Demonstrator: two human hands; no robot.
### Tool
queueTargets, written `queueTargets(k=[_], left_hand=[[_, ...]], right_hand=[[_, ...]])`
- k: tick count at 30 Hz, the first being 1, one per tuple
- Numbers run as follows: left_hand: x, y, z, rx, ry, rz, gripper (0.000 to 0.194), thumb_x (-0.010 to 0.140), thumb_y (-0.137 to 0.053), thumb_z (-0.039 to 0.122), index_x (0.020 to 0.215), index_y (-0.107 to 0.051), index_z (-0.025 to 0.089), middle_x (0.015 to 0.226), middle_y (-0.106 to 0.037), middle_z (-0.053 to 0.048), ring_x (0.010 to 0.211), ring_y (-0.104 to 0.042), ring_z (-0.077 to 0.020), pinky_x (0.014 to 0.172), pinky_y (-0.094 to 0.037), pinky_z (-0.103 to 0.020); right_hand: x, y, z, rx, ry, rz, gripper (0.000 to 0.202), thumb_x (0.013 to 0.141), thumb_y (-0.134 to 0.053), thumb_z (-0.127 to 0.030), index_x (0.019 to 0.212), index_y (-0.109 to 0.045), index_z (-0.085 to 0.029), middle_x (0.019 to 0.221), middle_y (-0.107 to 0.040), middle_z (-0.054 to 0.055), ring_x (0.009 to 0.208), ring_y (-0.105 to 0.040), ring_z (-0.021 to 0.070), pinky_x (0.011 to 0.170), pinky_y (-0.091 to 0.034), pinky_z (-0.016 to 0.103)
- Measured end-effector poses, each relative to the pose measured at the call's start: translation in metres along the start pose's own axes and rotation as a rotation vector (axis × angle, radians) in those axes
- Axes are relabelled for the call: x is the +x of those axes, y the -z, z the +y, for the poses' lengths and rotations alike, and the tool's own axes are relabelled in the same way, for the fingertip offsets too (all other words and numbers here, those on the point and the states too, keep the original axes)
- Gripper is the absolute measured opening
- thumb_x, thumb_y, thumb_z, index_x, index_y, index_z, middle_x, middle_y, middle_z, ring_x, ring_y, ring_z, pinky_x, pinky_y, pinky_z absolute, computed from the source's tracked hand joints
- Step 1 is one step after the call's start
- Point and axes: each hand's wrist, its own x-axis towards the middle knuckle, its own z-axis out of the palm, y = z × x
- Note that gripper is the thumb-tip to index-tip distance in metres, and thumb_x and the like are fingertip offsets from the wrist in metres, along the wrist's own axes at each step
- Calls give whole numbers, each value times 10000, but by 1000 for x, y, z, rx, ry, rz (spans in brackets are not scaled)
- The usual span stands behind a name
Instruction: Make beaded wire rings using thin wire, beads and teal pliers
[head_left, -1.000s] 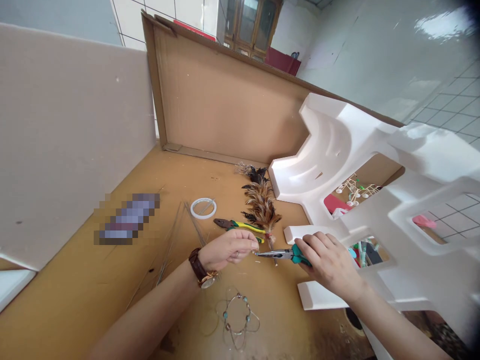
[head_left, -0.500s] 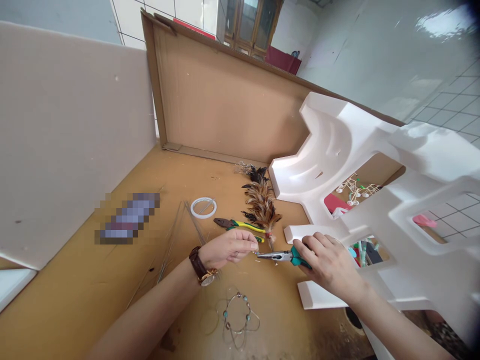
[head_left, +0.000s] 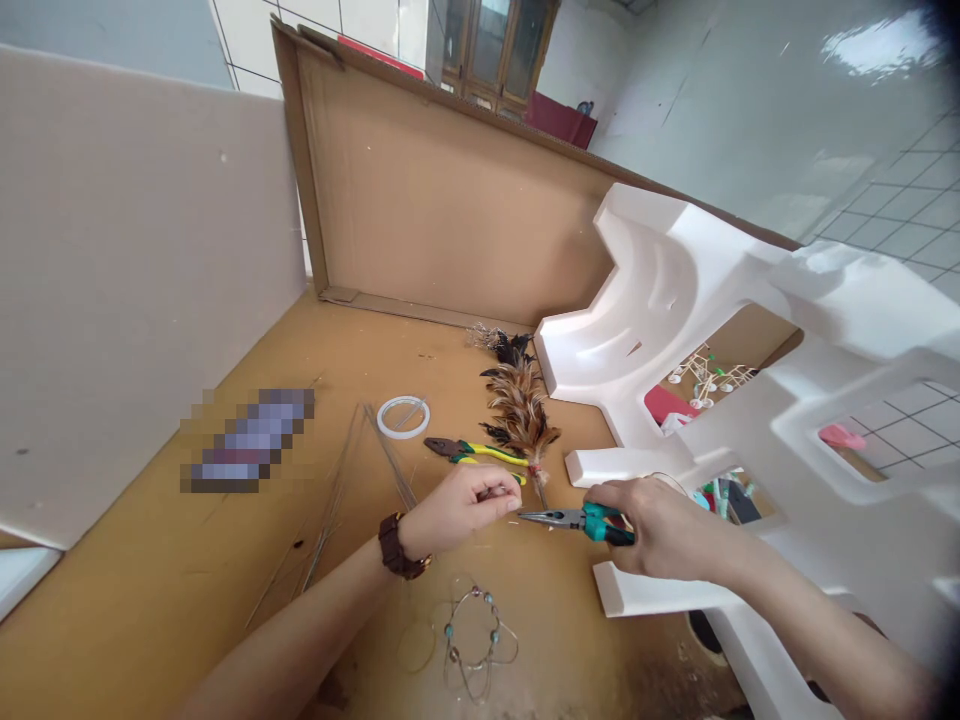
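My right hand (head_left: 664,525) is closed around the teal and black handles of needle-nose pliers (head_left: 561,518), whose jaws point left. The tips lie close to the fingertips of my left hand (head_left: 463,503). That hand is pinched, thumb against fingers, on something thin and too small to make out; a brown watch (head_left: 403,546) is on its wrist. Below both hands, a wire ring with blue and brown beads and looped wire petals (head_left: 472,638) lies on the table. Combination pliers (head_left: 489,452) with yellow-green handles rest just beyond my left hand.
A brown feather duster (head_left: 519,395) lies beyond the pliers. Left of it are a white ring-shaped roll (head_left: 384,428) and loose thin wires (head_left: 337,490). A white plastic stool (head_left: 652,270) lies on its side at right. A cardboard panel (head_left: 457,190) stands at the back.
The pliers' tips have come slightly away from my left fingertips. My right hand has turned, showing more of the handles. My left fingers have curled and my wrist has rotated.
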Motion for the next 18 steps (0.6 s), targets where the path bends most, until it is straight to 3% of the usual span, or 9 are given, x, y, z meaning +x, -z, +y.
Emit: queueTargets(k=[3,5,10,18], left_hand=[[-2,-2,2,95,-64,42,180,803,-523,252,707,-605,123,617,-483,17,580,-392,-84,551,-301,-207],[-2,-2,2,74,-12,33,186,797,-536,276,717,-610,125,596,-465,24,560,-378,-81,534,-297,-205],[-1,5,0,-100,142,-72,211,736,-611,341,772,-569,137,644,-476,31,593,-415,-86,540,-337,-195],[-2,17,1,-36,206,-257,294,798,-506,425,688,-476,154,577,-386,52,512,-363,-72,474,-297,-185]], right_hand=[[-1,5,1,19,-32,-46,167,586,-515,-134,729,-533,-218,626,-540,-30,538,-440,114,508,-233,229],[-4,7,0,-11,-60,-36,171,591,-521,-144,744,-542,-218,656,-561,-15,563,-467,127,527,-247,232],[-12,7,-1,-98,-81,3,182,610,-521,-169,783,-545,-221,736,-593,13,643,-523,164,569,-275,246],[-15,0,5,-163,-53,48,199,604,-520,-154,787,-515,-232,713,-582,-10,628,-519,162,559,-269,251]])
